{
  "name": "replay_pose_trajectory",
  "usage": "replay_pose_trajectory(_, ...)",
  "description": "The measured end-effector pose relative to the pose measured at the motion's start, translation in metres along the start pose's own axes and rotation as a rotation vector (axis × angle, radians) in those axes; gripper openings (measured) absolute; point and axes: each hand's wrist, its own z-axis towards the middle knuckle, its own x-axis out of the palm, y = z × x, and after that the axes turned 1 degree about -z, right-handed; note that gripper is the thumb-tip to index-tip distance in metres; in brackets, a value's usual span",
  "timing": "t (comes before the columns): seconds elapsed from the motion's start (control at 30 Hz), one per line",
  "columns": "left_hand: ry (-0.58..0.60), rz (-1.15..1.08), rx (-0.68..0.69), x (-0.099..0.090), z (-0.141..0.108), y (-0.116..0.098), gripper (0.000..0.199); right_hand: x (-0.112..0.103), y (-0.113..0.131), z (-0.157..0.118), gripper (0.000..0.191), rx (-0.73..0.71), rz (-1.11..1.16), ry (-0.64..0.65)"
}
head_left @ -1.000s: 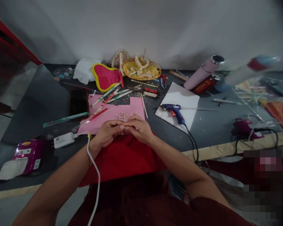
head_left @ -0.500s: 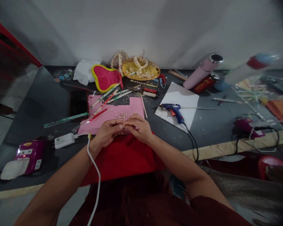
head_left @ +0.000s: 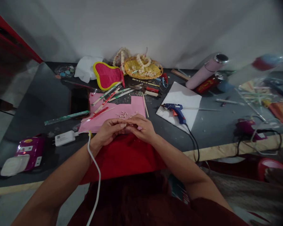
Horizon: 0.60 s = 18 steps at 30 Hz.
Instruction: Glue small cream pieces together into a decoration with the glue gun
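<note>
My left hand [head_left: 110, 131] and my right hand [head_left: 142, 127] meet fingertip to fingertip over the near edge of a pink sheet [head_left: 101, 108]. Both are closed in a pinch, and something tiny and pale seems to sit between the fingers, too small to name. Just beyond the fingertips lies a loose pile of small cream-coloured pieces [head_left: 123, 115]. A red cloth [head_left: 124, 157] spreads beneath my wrists. Across my left forearm runs a white cable [head_left: 97, 175], joined to a white charger [head_left: 64, 138].
To the right, a blue glue gun [head_left: 175, 110] rests on a white board [head_left: 191, 94]. A yellow basket [head_left: 132, 74], a pink and yellow panel [head_left: 107, 75] and wrapped chopsticks [head_left: 106, 100] lie behind. Further right stand a pink flask [head_left: 206, 72] and red can [head_left: 208, 83].
The view has shifted slightly, so the table things sit a little differently in it. My hands stay together, with the right fingers slightly re-set around the pinch.
</note>
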Motion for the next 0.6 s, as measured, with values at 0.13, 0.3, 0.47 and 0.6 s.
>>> replay_pose_trajectory(0.13, -0.004, 0.000, 0.004, 0.0022, -0.0012, -0.0021, 0.023, -0.0005, 0.0007, 0.0000, 0.024, -0.018, 0.002, -0.014)
replay_pose_trajectory(0.3, 0.028, 0.032, 0.013, 0.0026, -0.0005, -0.0023, 0.017, 0.0014, -0.0007, 0.0005, 0.019, -0.066, -0.038, -0.024)
replay_pose_trajectory(0.47, 0.041, 0.046, 0.034, 0.0007, 0.0000, -0.0015, 0.017, 0.0026, -0.0029, -0.0003, 0.018, -0.067, -0.068, -0.013)
replay_pose_trajectory(0.6, 0.032, 0.063, 0.039, 0.0001, -0.0009, -0.0006, 0.019, 0.0027, -0.0022, -0.0003, 0.019, -0.052, -0.078, 0.002)
